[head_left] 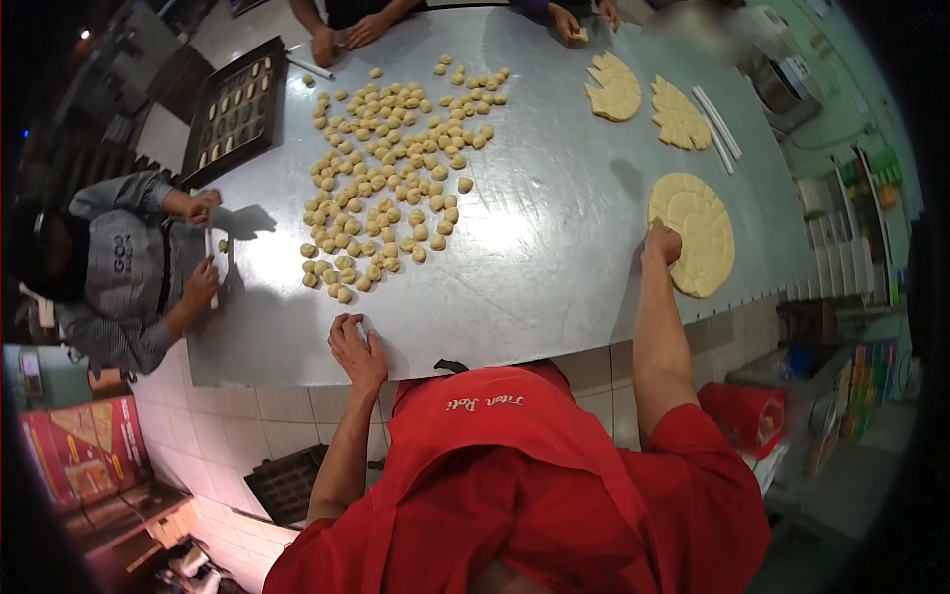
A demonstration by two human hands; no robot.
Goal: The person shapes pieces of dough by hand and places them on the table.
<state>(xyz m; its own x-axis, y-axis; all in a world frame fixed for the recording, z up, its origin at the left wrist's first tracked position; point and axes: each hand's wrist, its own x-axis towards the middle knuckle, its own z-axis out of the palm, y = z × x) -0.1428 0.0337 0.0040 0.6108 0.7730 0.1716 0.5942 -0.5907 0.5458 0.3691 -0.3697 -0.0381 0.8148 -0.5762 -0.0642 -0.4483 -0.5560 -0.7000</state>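
My left hand (357, 348) rests on the near edge of the metal table (534, 267) with its fingers spread, holding nothing. Many small dough balls (386, 188) lie scattered just beyond it. Over at the right, my right hand (664, 244) is closed at the left rim of a large round slab of dough (698, 223), its fingers curled onto the edge. The slab's surface is scored into sections. Farther back lie two partly cut dough pieces (616, 89) (680, 114) with jagged sides.
Two white rods (718, 129) lie by the right-hand dough piece. A dark baking tray (233, 114) with shaped dough stands at the far left. At left, a co-worker in a grey apron (129, 252) holds a white rolling pin (212, 265). Other people's hands (346, 38) (582, 22) are at the far edge.
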